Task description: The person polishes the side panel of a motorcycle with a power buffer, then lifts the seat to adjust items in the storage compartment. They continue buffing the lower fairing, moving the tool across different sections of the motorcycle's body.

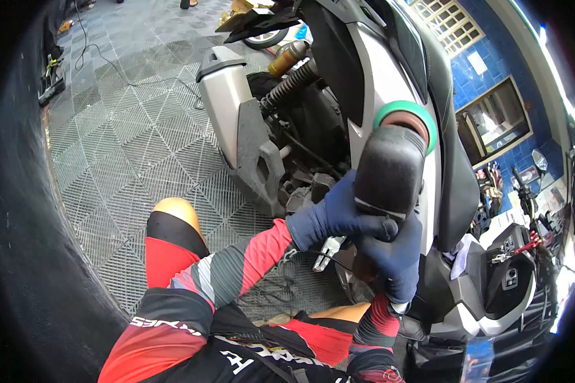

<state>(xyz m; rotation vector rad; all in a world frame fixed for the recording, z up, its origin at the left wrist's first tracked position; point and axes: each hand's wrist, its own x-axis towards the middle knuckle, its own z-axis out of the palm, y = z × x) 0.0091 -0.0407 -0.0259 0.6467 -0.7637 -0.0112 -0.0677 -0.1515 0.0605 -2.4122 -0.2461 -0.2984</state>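
A black power polisher has its round, green-rimmed pad against the light grey side panel of a scooter. My left hand, in a dark blue knit glove, is closed around the polisher just behind its head. Lower down, my right hand, gloved alike, wraps round the polisher's body. Both hands partly hide the tool's grip. Left of the pad, the scooter's silver exhaust muffler, coil spring shock and dark engine area are exposed.
Grey interlocking grate tiles cover the floor, with a thin cable across them. The scooter's black seat lies right of the pad. A second scooter's parts stand at lower right. Behind is a blue tiled wall.
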